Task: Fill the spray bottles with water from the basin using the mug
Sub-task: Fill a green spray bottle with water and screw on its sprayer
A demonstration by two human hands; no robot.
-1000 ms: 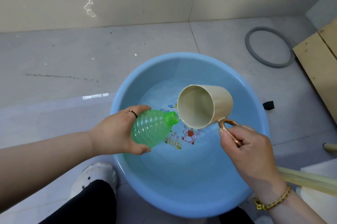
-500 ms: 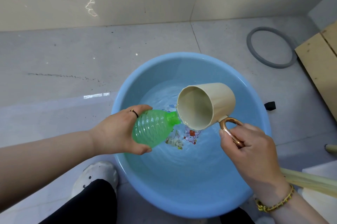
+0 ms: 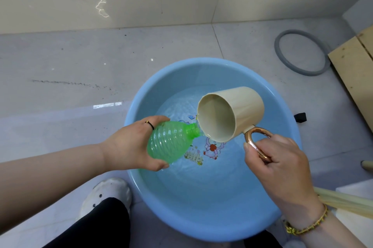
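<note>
Ribbed see-through green plastic bottle point(image 3: 170, 143), matte cream mug point(image 3: 232, 113) with shiny coppery handle point(image 3: 256, 143), smooth blue plastic basin point(image 3: 201, 221), glossy floor tiles point(image 3: 70, 62).

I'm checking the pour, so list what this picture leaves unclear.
Head view only.
Water level in the green bottle: its ribbed, tinted wall and the left hand hide it.
Stream into the bottle's neck: too small to follow at the mug rim.
Fingertips of the right hand: curled out of sight under its palm.

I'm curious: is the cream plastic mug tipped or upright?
Tipped: the cream plastic mug faces sideways, rim at the green ribbed bottle.
</note>
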